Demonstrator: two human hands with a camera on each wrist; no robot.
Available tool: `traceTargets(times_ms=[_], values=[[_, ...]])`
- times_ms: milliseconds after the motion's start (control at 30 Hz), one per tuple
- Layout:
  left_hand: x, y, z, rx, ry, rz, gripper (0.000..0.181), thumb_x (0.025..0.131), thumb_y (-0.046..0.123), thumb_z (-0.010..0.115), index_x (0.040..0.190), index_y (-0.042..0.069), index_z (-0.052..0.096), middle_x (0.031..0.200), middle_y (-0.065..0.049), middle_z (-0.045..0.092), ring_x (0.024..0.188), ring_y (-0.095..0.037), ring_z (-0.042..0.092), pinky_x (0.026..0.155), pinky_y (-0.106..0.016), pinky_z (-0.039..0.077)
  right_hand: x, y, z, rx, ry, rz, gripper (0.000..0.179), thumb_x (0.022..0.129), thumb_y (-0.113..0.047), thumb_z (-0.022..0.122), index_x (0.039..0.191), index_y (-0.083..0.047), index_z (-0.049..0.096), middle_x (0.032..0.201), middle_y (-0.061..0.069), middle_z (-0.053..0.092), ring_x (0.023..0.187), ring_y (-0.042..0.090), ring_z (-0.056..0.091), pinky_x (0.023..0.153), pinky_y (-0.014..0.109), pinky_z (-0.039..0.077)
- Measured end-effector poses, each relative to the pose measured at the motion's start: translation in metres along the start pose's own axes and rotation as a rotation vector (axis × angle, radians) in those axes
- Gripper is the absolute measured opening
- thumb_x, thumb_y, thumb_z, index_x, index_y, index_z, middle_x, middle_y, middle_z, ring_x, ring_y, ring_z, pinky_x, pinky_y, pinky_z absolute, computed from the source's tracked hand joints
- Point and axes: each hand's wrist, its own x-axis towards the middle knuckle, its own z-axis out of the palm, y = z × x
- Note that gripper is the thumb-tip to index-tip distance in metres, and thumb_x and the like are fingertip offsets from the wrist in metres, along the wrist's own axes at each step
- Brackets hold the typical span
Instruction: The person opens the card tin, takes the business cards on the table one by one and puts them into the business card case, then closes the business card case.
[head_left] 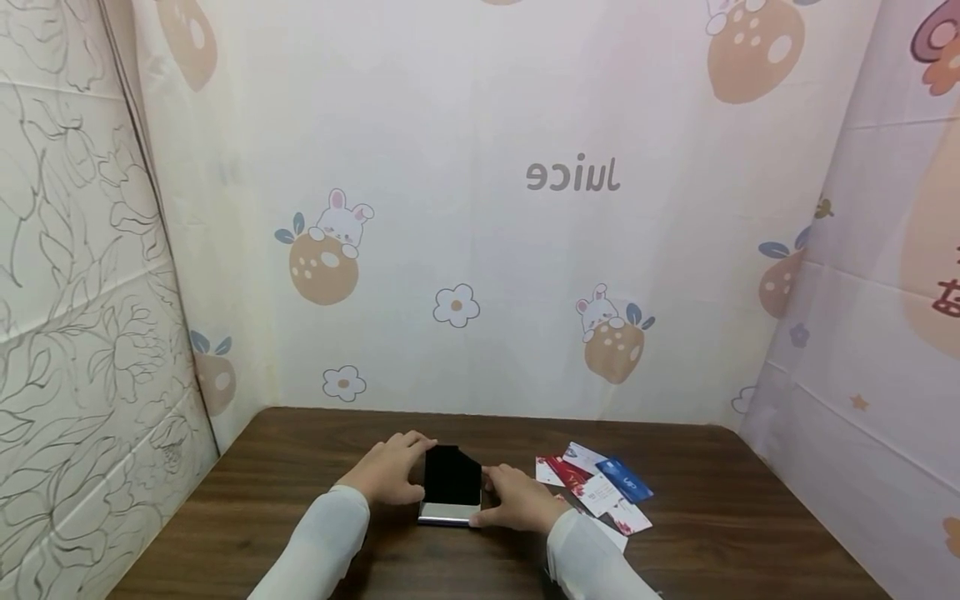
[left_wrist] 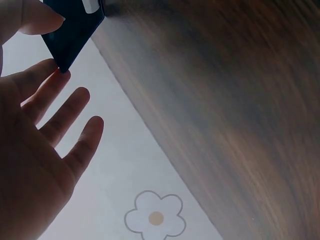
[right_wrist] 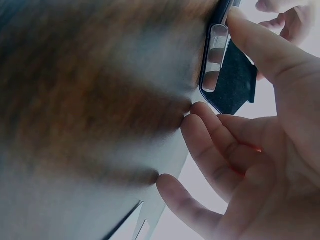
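A card case, black with a silver strip along its near edge, stands on the brown table between both hands. My left hand is at its left side; in the left wrist view, thumb and fingertips meet a dark corner of the case while the other fingers spread loosely. My right hand holds the right side, thumb at the near corner and fingers along the edge. The right wrist view shows the shiny strip of the case and a black flap rising behind it. Whether anything lies inside is hidden.
Several printed cards, red, blue and white, lie overlapping just right of my right hand. The wooden table ends at a patterned cloth backdrop, with cloth walls on both sides.
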Motion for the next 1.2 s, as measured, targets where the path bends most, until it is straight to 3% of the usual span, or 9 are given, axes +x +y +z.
traceTargets(times_ms=[367, 800, 1200], values=[[0.0006, 0.0036, 0.0031, 0.019, -0.070, -0.037, 0.071, 0.082, 0.028, 0.073, 0.145, 0.005, 0.050, 0.149, -0.011, 0.047, 0.133, -0.035, 0.044, 0.104, -0.061, 0.037, 0.0000, 0.0003, -0.0026, 0.011, -0.032, 0.006, 0.072, 0.081, -0.046, 0.082, 0.135, -0.003, 0.060, 0.105, 0.002, 0.060, 0.093, 0.017, 0.056, 0.090, 0.047, 0.051], [0.0004, -0.0004, 0.0071, -0.034, -0.155, -0.097, 0.069, 0.081, 0.031, 0.072, 0.143, 0.007, 0.054, 0.147, -0.009, 0.050, 0.135, -0.034, 0.043, 0.107, -0.061, 0.033, -0.0023, -0.0035, -0.0045, 0.019, -0.047, 0.006, 0.072, 0.082, -0.046, 0.081, 0.135, -0.003, 0.059, 0.105, 0.001, 0.061, 0.094, 0.017, 0.056, 0.090, 0.048, 0.051], [-0.0022, -0.0032, 0.0047, -0.099, -0.222, -0.109, 0.069, 0.082, 0.034, 0.070, 0.143, 0.007, 0.054, 0.149, -0.009, 0.048, 0.138, -0.035, 0.041, 0.108, -0.059, 0.034, -0.0023, -0.0012, -0.0040, -0.004, -0.042, 0.003, 0.075, 0.082, -0.049, 0.080, 0.136, -0.003, 0.059, 0.105, 0.000, 0.061, 0.095, 0.016, 0.057, 0.091, 0.046, 0.051]])
